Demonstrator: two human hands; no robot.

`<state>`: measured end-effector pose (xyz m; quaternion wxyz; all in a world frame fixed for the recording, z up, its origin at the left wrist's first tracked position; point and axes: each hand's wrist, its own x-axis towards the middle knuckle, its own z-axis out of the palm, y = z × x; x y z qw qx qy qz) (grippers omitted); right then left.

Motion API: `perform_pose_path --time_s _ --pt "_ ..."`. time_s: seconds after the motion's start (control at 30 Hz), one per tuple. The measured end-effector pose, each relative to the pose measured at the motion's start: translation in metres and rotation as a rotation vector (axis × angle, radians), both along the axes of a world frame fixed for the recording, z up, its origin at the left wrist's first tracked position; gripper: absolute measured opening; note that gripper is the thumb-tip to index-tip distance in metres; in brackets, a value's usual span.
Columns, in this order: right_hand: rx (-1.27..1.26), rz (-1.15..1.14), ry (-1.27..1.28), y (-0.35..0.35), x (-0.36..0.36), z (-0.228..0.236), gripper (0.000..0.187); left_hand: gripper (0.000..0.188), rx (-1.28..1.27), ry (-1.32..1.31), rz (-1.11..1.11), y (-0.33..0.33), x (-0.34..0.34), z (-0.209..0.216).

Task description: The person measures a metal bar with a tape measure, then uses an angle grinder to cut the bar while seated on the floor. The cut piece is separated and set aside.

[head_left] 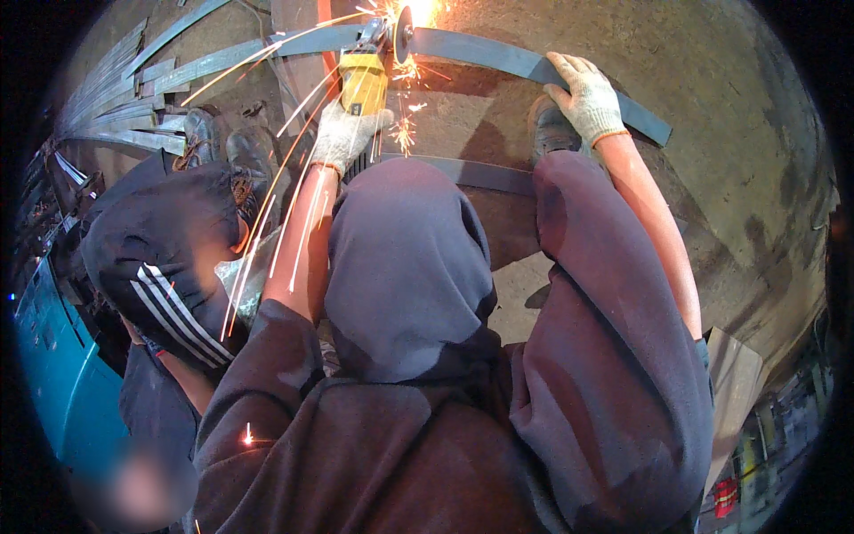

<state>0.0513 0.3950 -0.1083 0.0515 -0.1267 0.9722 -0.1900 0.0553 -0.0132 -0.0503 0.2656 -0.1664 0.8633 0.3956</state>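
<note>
Yellow grinder (363, 80) in left hand (342, 138), marking (358, 109) illegible, 3 white stripes (184, 317) on co-worker (165, 233)

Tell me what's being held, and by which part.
The gloved left hand holds the yellow angle grinder around its body. The right hand lies on the metal strip near its right end; whether it grips is unclear.

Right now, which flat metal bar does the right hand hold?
The flat metal bar at the angle grinder's disc; only it has the right hand on it.
</note>
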Motion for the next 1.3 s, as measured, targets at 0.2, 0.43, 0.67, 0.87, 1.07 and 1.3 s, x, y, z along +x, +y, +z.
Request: perform_pose_path --time_s 0.2,0.43,0.67,0.87,1.07,1.3 --pt "0.028 -0.018 -0.029 0.002 0.003 0.006 0.056 0.050 0.020 0.094 -0.039 0.015 -0.011 0.003" --pt "0.014 -0.020 -0.010 0.000 0.003 0.006 0.055 0.056 -0.034 0.002 -0.061 0.003 -0.013 -0.017" --pt "0.014 -0.027 -0.007 0.003 0.005 0.004 0.055 0.045 0.042 0.038 -0.014 0.010 -0.007 -0.003" --pt "0.014 -0.026 -0.020 0.002 0.004 0.006 0.056 0.042 0.104 0.052 0.022 0.001 -0.001 -0.013" --pt "0.009 -0.022 -0.016 0.003 0.006 0.003 0.056 0.044 -0.039 0.017 -0.051 0.011 -0.006 -0.003" --pt "0.002 -0.005 -0.010 0.003 0.003 0.003 0.056 0.052 0.041 0.027 0.007 0.007 -0.010 -0.010"
